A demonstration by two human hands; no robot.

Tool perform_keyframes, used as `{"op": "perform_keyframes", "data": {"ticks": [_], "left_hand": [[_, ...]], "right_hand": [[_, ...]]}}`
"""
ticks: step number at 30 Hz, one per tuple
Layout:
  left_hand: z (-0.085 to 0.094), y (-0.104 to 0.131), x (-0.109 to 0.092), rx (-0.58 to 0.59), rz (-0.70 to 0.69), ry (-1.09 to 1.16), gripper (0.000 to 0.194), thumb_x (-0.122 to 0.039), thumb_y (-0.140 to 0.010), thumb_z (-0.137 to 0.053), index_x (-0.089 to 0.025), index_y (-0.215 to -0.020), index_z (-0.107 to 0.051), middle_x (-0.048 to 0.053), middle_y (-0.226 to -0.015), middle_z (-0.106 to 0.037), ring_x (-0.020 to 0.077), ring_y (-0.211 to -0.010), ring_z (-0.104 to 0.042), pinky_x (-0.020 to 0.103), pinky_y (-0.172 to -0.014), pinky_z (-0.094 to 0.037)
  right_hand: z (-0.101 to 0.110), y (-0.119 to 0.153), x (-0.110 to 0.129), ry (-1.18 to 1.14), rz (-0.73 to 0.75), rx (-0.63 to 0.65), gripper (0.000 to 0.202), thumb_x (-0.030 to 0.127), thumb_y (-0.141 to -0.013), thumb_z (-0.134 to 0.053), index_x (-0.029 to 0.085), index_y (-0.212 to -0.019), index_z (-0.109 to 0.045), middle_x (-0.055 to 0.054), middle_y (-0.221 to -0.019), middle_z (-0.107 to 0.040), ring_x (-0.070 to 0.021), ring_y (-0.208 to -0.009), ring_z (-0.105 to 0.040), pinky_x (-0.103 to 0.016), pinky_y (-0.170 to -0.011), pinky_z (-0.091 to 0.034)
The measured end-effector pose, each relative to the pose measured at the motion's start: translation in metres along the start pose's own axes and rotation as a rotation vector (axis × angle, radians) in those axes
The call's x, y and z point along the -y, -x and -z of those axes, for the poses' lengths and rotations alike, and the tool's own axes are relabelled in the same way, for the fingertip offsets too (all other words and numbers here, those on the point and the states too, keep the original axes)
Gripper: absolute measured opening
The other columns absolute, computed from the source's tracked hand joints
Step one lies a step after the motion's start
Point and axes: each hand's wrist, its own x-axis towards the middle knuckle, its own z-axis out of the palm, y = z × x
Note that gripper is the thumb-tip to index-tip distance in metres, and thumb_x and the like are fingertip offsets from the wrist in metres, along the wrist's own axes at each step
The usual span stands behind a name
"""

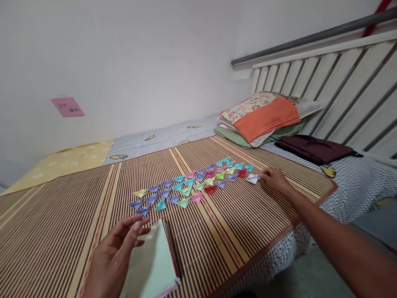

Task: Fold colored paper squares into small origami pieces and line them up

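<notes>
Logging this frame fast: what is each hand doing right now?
Left hand: open, fingers spread, holding nothing, over the stack of paper sheets.
Right hand: fingertips pinched on the white folded paper piece at the row's end.

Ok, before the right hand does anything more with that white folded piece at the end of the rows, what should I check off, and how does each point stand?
1. Right hand reaches the white folded piece: ok, fingers touch its edge.
2. Piece lifted or flat on the striped mat: cannot tell.
3. Rows of folded paper pieces lie undisturbed: ok, evenly spaced, none overturned that I can see.
4. Right forearm clear of the rows: ok, it comes in from the side.
5. Left hand by the paper pad: ok, open, fingertips at the pad's top edge.
6. Pad apart from the nearest pieces: ok, small gap.
</notes>
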Motion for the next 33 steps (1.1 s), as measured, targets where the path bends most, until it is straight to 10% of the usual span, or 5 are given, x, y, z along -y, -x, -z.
{"op": "perform_keyframes", "data": {"ticks": [11, 33], "left_hand": [[-0.009, -0.005, -0.001, -0.007, 0.023, -0.061, 0.059, -0.071, -0.071, -0.075, -0.020, -0.101, -0.074, 0.012, -0.105, -0.079, 0.0316, -0.088, -0.076, 0.038, -0.069, -0.062], [-0.005, -0.006, 0.006, -0.040, 0.016, -0.022, 0.058, -0.070, -0.069, -0.077, -0.020, -0.098, -0.076, 0.012, -0.102, -0.080, 0.0316, -0.089, -0.077, 0.036, -0.067, -0.061]], "right_hand": [[-0.019, -0.044, -0.032, 0.110, 0.013, 0.011, 0.034, 0.034, -0.099, -0.065, 0.017, -0.128, -0.063, -0.010, -0.129, -0.065, -0.0246, -0.107, -0.068, -0.045, -0.089, -0.059], [-0.011, -0.046, -0.014, 0.251, 0.035, 0.019, 0.029, 0.034, -0.101, -0.063, 0.020, -0.126, -0.065, -0.010, -0.130, -0.065, -0.0229, -0.108, -0.067, -0.042, -0.091, -0.058]]}}
